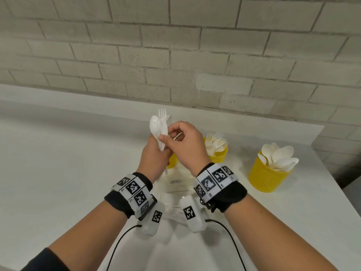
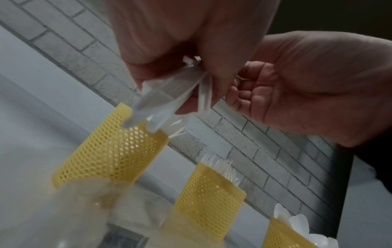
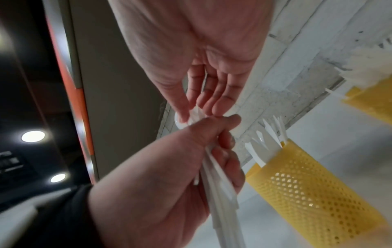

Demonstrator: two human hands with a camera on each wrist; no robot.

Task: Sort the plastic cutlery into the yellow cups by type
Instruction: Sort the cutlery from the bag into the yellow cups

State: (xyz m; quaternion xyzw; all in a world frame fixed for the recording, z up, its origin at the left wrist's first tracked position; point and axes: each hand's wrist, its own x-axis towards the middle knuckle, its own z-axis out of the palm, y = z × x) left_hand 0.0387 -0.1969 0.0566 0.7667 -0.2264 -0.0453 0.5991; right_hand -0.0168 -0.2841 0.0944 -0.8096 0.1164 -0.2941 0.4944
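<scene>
The left hand (image 1: 154,155) grips a mixed bundle of plastic cutlery (image 1: 161,130) upright above the counter (image 1: 58,153), fingers curled round the handles, while the right hand (image 1: 185,145) pinches one piece out of the fan between thumb and fingertips; which piece it has is hard to tell, though a spoon (image 1: 155,124) sits foremost with fork tines behind it. To do this step well, I judge the left grip should loosen only enough for one handle to slide free, and the right hand should pull along the handle's length, not sideways, so the others do not spill. The head view shows the sorting so far: a fork cup (image 1: 217,153) just behind the right hand, a spoon cup (image 1: 268,175) well apart to the right, and a third yellow cup (image 1: 172,162) mostly hidden by the hands. The left wrist view reveals that third cup's mesh wall and its contents, apparently knives, plus the handle ends poking below the fist; the right wrist view alone shows the thumb pressed onto the pinched piece
</scene>
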